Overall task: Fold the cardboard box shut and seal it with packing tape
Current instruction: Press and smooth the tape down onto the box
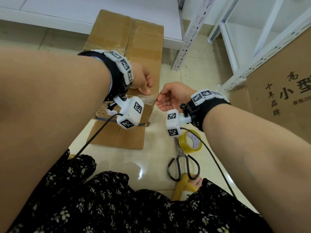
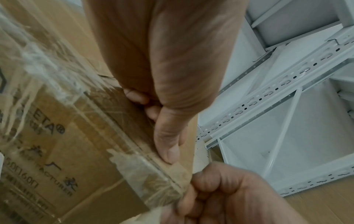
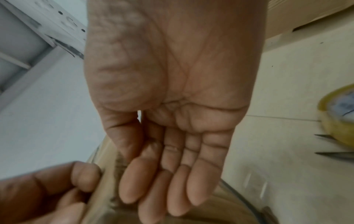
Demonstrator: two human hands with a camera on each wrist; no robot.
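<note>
The brown cardboard box (image 1: 139, 39) stands on the floor with its top flaps folded shut. A strip of clear tape (image 1: 143, 98) runs along its near top edge and over the right corner. My left hand (image 1: 148, 84) rests on that edge: its thumb (image 2: 166, 144) presses the tape (image 2: 153, 181) down and its other fingers are curled, holding nothing. My right hand (image 1: 159, 100) is at the box's right corner, palm up. Its fingers (image 3: 182, 181) are nearly straight and lie against the taped corner, with the thumb beside them.
A roll of clear tape (image 1: 191, 140) and black scissors (image 1: 182, 163) lie on the tiled floor to the right. A flat cardboard piece (image 1: 117, 137) lies under the box. White metal shelving (image 1: 190, 34) stands behind, a large printed carton (image 1: 286, 101) at right. My slippered foot (image 1: 185, 185) is near the scissors.
</note>
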